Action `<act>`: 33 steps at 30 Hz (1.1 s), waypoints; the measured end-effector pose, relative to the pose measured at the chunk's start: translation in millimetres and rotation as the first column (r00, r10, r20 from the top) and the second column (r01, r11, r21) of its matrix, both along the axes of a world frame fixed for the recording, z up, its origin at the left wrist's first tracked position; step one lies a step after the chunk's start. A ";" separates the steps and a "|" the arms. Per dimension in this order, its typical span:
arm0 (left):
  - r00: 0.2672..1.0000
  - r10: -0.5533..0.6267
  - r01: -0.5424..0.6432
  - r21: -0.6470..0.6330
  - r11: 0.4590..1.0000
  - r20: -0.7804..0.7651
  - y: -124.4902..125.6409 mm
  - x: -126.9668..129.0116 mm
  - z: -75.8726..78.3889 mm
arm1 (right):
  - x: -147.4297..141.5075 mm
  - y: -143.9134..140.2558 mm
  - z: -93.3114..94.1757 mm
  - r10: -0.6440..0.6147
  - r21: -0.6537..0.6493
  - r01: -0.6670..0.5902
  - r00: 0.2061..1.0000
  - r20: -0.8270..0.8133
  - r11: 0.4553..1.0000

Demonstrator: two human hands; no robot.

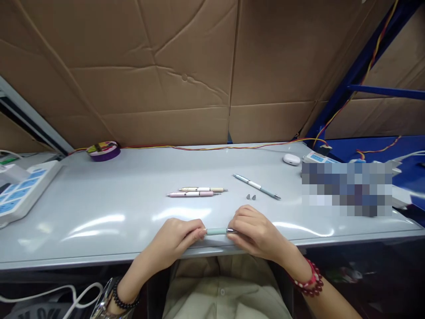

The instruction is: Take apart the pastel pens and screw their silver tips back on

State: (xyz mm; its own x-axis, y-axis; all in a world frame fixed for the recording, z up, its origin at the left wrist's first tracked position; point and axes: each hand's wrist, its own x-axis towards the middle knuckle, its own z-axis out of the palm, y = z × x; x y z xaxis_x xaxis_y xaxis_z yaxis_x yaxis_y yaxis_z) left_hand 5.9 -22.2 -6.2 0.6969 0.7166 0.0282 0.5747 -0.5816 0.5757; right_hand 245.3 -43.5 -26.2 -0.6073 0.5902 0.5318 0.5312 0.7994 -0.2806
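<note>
Both hands hold one pale green pen level at the table's near edge. My left hand grips its left end and my right hand pinches its right end, where a metal part shows. Just beyond my right hand lie two small grey caps. A blue-grey and white pen lies slanted behind them. Further left, a beige pen and a pink pen lie side by side.
The grey table backs onto cardboard walls. A purple tape roll sits at the back left, a white power strip at the left edge, a white earbud case at the back right. Coloured wires run along the rear.
</note>
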 end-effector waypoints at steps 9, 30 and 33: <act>0.999 0.028 -0.027 -0.035 0.999 0.015 1.6 0.2 -1.2 | -0.4 1.4 -0.1 0.004 0.029 -0.001 0.995 -0.101 1.000; 0.996 0.082 -0.082 -0.014 0.997 -0.024 1.6 3.1 -0.1 | -3.2 4.0 0.5 -0.084 -0.050 0.086 0.995 0.051 0.995; 0.997 0.078 -0.078 -0.015 0.997 -0.018 1.6 2.9 0.0 | -4.0 4.5 0.6 -0.095 -0.046 0.098 0.994 0.058 0.994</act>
State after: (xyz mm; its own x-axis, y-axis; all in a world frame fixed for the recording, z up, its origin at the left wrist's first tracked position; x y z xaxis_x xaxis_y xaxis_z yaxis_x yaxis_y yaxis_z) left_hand 8.8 -20.6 -6.2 0.6393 0.7690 0.0049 0.6281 -0.5258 0.5735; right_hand 241.3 -39.0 -25.6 -0.5740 0.6721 0.4677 0.6213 0.7296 -0.2859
